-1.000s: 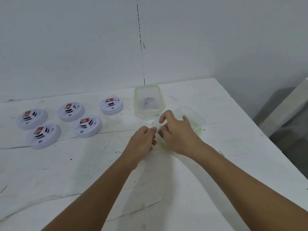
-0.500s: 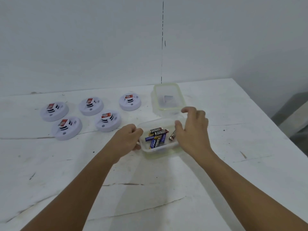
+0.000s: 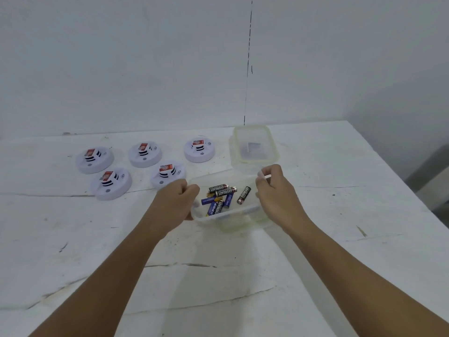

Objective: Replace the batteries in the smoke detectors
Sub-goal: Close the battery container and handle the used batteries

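Several white round smoke detectors (image 3: 145, 154) lie in two rows at the back left of the table, each with a red label; the nearest one (image 3: 167, 175) is just left of my left hand. A clear plastic box (image 3: 226, 215) holds several loose AA batteries (image 3: 220, 197), black and blue. My left hand (image 3: 177, 203) grips the box's left rim with curled fingers. My right hand (image 3: 274, 193) grips its right rim. A green-sealed lid (image 3: 232, 226) shows under the box's near edge.
A second clear box with a green seal (image 3: 275, 152) stands just behind, with a small grey item (image 3: 254, 147) inside. The white table (image 3: 218, 276) is scuffed and cracked. Its right edge drops off at the far right, and a wall stands behind.
The lid came off the battery box, exposing the batteries. My hands moved apart from its top to its left and right rims.
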Action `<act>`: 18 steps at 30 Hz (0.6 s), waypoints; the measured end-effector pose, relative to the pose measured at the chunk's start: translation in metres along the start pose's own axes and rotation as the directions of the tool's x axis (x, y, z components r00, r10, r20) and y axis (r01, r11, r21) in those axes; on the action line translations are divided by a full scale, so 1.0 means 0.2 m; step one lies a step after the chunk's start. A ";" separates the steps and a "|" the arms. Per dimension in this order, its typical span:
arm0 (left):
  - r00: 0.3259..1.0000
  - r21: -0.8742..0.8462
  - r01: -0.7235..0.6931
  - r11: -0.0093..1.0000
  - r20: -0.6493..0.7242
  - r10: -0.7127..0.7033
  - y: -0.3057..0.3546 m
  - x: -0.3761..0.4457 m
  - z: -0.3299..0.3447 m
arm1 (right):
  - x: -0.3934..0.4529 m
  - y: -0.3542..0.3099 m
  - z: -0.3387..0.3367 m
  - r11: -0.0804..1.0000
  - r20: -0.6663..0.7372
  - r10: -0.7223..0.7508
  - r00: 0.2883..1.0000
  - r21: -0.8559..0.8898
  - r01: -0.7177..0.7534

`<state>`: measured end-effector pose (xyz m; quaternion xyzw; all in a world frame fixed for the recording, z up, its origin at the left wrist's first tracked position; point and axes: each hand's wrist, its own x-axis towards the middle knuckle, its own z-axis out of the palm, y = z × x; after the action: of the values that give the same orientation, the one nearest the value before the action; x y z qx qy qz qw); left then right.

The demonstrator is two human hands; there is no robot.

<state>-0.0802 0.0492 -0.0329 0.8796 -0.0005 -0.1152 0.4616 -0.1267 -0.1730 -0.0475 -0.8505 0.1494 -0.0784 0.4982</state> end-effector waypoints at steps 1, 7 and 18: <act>1.000 0.003 0.007 1.000 -0.013 -0.007 -0.03 -0.01 -0.04 | -0.01 -0.02 0.02 1.000 0.015 -0.022 1.000 -0.001 0.022; 0.992 -0.032 0.086 0.996 -0.087 -0.089 -0.19 -0.07 -0.26 | -0.04 -0.12 0.21 0.989 0.172 -0.121 0.978 -0.067 0.134; 0.969 -0.027 0.199 0.980 -0.146 -0.201 -0.42 -0.12 -0.44 | -0.07 -0.11 0.45 0.966 0.263 -0.170 0.950 -0.146 0.213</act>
<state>-0.0945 0.1713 -0.0481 0.8785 0.1230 -0.0956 0.4517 -0.1102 -0.0839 -0.0723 -0.9039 0.0085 -0.0062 0.4275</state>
